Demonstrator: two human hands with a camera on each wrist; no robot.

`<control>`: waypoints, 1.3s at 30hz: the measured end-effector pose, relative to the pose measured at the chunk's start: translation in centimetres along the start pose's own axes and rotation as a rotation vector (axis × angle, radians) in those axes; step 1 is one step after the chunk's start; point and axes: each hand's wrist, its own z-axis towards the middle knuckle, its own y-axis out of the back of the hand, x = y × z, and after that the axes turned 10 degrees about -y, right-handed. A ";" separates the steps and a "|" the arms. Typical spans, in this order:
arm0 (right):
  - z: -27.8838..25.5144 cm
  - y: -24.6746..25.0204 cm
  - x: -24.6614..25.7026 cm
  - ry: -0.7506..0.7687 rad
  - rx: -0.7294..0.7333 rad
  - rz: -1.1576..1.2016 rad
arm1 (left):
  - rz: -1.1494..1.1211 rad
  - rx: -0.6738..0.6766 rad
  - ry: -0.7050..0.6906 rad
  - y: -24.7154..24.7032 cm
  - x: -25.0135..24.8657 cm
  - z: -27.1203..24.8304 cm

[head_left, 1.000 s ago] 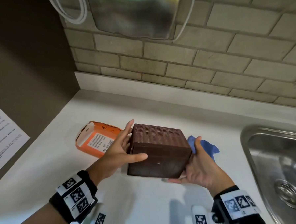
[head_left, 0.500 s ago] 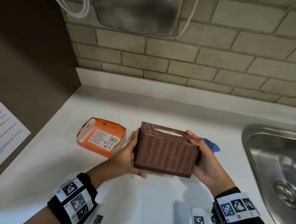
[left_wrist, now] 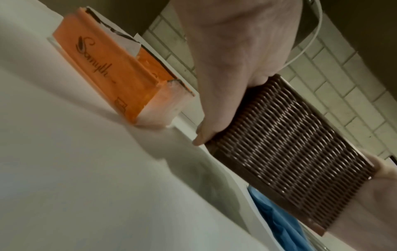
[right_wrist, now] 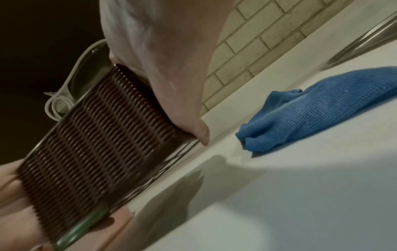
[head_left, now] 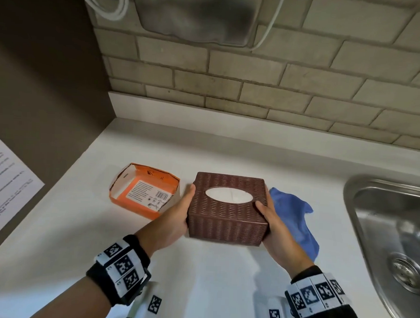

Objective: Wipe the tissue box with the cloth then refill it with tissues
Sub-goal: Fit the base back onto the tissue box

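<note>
Wall (head_left: 293, 73): beige brick tile behind the counter; a dark panel (head_left: 38, 77) closes the left side, with a printed sheet (head_left: 1, 184) stuck on it.
Counter (head_left: 210, 280): white and smooth, with a low upstand along the tile.
Sink (head_left: 394, 241): steel basin set in at the right, drain visible.
Dispenser (head_left: 194, 12): shiny metal casing on the wall above, a white cable (head_left: 110, 5) looped beside it.
Box (head_left: 228, 211): brown woven tissue box, upright near the counter's middle, oval opening on top showing white tissue (head_left: 229, 195); whether it rests on the counter or hangs just above, I cannot tell.
Cloth (head_left: 295, 221): blue, crumpled on the counter just right of the box, between it and the sink.
Carton (head_left: 144, 194): orange tissue carton, torn open, lying just left of the box.
Left hand (head_left: 174, 220): pressed against the box's left side, fingers wrapped round the far edge.
Right hand (head_left: 273, 230): clasping the right side, thumb on the top edge by the opening.
</note>
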 end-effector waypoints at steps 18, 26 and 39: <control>1.9 1.8 -3.3 -0.081 -0.154 0.017 | 0.027 0.034 -0.009 0.3 2.2 1.4; 2.9 2.0 -3.3 -0.086 -0.173 -0.088 | 0.123 0.093 -0.080 0.8 2.3 1.9; 2.2 2.1 -2.5 -0.139 -0.253 -0.292 | 0.207 0.067 -0.104 0.7 1.7 1.4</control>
